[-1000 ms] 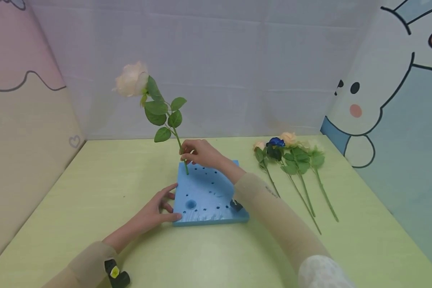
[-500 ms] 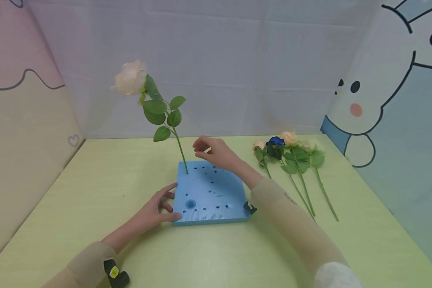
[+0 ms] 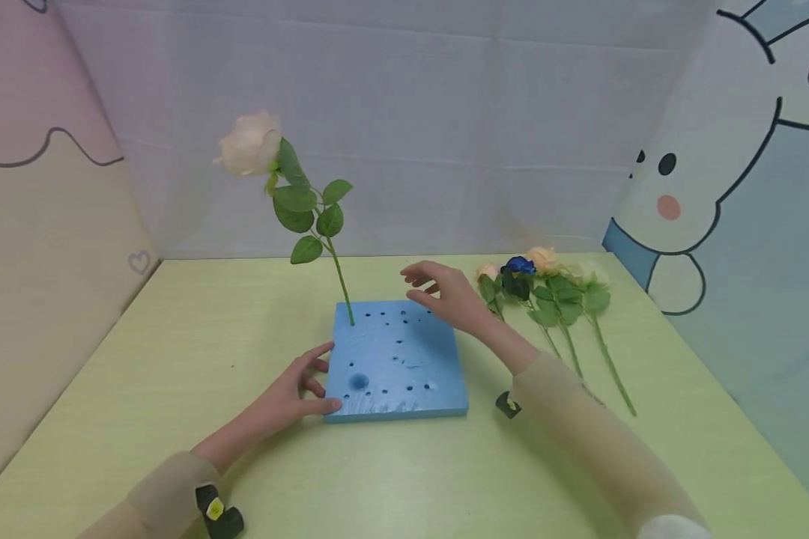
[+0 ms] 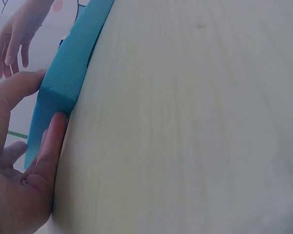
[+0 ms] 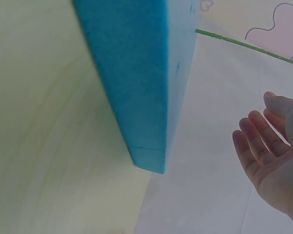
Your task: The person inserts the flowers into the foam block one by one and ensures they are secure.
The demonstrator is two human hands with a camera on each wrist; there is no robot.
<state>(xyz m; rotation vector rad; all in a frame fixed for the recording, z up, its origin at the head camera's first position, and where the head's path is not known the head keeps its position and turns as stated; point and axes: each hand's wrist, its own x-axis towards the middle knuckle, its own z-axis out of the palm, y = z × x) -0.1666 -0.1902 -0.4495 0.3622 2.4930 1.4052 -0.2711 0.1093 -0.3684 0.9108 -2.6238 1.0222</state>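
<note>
A blue foam board (image 3: 377, 352) dotted with small holes lies flat in the middle of the table. One white rose (image 3: 251, 142) with green leaves stands in its back left part, its stem leaning left. My left hand (image 3: 303, 389) rests against the board's left side, the thumb at the near left corner. In the left wrist view, extended fingers (image 4: 53, 136) press along the board's side face. My right hand (image 3: 448, 296) hovers over the board's back right corner, holding nothing. The right wrist view shows that hand (image 5: 276, 161) with loosely bent fingers, apart from the green stem (image 5: 244, 45).
On the right of the table lie several loose flowers, among them a blue rose (image 3: 519, 266), a peach rose (image 3: 542, 260) and a pale flower (image 3: 593, 281), with stems pointing toward me. A white cloth backdrop (image 3: 404, 150) and printed side panels (image 3: 735, 224) enclose the table.
My right hand has let go of the white rose's stem and moved right, away from it. The rose stays standing in the board. My left hand has not moved.
</note>
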